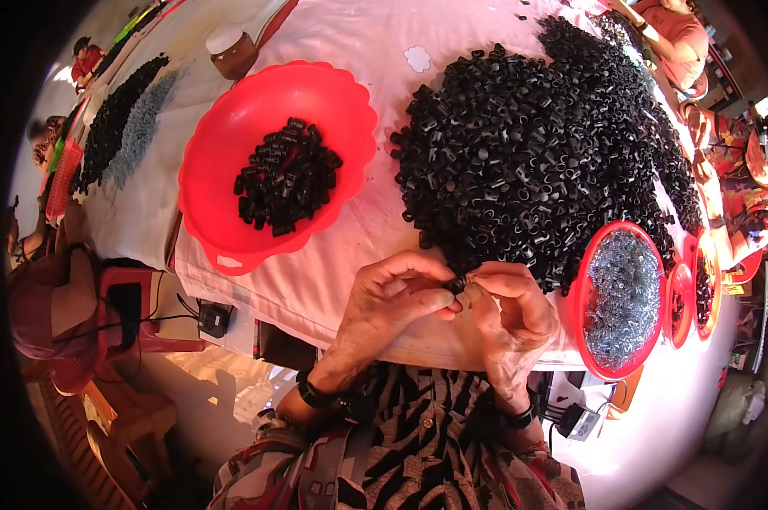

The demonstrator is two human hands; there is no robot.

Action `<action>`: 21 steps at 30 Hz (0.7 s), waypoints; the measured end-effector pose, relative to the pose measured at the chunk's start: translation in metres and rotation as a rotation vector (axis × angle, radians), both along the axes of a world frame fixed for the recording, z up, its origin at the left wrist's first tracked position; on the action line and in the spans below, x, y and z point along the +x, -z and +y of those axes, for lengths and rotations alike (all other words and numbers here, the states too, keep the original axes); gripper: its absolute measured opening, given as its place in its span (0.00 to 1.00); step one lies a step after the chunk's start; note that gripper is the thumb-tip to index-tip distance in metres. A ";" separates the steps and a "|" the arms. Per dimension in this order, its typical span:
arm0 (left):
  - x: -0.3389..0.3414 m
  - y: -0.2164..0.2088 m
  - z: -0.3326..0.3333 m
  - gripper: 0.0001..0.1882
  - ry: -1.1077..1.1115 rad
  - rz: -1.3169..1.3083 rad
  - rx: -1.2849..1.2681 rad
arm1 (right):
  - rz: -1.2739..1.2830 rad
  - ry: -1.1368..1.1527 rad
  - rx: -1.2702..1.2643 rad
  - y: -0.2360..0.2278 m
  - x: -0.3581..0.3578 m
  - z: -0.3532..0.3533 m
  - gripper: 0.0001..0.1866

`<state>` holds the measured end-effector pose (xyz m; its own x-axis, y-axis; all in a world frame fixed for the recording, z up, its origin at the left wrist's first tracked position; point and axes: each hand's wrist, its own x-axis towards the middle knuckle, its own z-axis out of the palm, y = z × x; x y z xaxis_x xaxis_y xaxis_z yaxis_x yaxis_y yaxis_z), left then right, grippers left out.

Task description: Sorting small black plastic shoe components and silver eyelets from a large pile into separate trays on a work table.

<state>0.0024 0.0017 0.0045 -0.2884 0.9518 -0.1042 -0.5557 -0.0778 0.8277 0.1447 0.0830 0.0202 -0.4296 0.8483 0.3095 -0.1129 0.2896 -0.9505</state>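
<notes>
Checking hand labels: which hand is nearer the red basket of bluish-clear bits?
Right. The right hand is just left of the red basket, not touching it; the left hand is farther left, on the right hand's other side.

Bench (358, 38): brightly lit, its cloth washed pinkish.
Black pile (520, 153): dark, fine detail partly lost, small glints on top.
Floor (622, 442): white glare at lower right, sunlit patches broken by shadow at lower left.
Rim: black vignette, bowed edges, distant detail soft.
</notes>
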 end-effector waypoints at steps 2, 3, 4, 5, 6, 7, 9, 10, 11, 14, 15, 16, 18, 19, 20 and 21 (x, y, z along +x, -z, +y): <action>0.001 0.000 0.000 0.09 -0.008 0.006 0.015 | -0.026 0.012 0.064 0.001 -0.001 0.001 0.10; 0.001 0.001 0.001 0.09 -0.015 0.015 0.032 | -0.024 -0.002 0.095 0.000 -0.001 0.001 0.10; 0.001 0.001 0.001 0.09 -0.016 0.012 0.030 | -0.021 -0.016 0.125 -0.001 -0.001 0.001 0.10; 0.000 0.002 0.001 0.09 -0.016 0.024 0.040 | -0.023 -0.018 0.124 -0.002 -0.001 0.001 0.10; 0.000 0.003 0.001 0.09 -0.017 0.036 0.051 | -0.055 -0.021 0.154 -0.003 -0.001 0.000 0.10; 0.000 0.003 0.001 0.09 -0.018 0.033 0.050 | -0.086 -0.025 0.184 -0.004 -0.001 0.000 0.10; 0.000 0.002 -0.001 0.10 -0.040 0.045 0.082 | -0.128 -0.027 0.234 -0.007 -0.001 0.001 0.10; 0.001 0.002 -0.001 0.10 -0.042 0.044 0.080 | -0.168 -0.028 0.284 -0.007 -0.001 0.001 0.10; 0.001 0.003 -0.001 0.10 -0.054 0.075 0.117 | -0.169 -0.031 0.282 -0.006 0.000 0.003 0.10; 0.002 0.005 -0.002 0.10 -0.064 0.094 0.154 | -0.163 -0.063 0.218 -0.001 0.002 0.007 0.10; 0.002 0.004 -0.002 0.10 -0.064 0.087 0.150 | -0.140 -0.074 0.205 -0.001 0.002 0.008 0.10; 0.002 0.004 -0.002 0.10 -0.065 0.086 0.150 | -0.118 -0.084 0.192 -0.001 0.002 0.009 0.10; 0.001 0.005 -0.002 0.10 -0.035 0.083 0.137 | -0.153 -0.073 0.218 -0.005 0.001 0.009 0.10; 0.000 0.005 -0.003 0.10 -0.036 0.082 0.137 | -0.187 -0.060 0.245 -0.006 0.002 0.008 0.10; -0.001 0.005 -0.004 0.10 -0.020 0.075 0.102 | -0.187 -0.060 0.245 -0.005 0.002 0.008 0.10; -0.002 0.004 -0.004 0.10 -0.004 0.069 0.068 | -0.173 -0.061 0.219 -0.002 0.003 0.008 0.10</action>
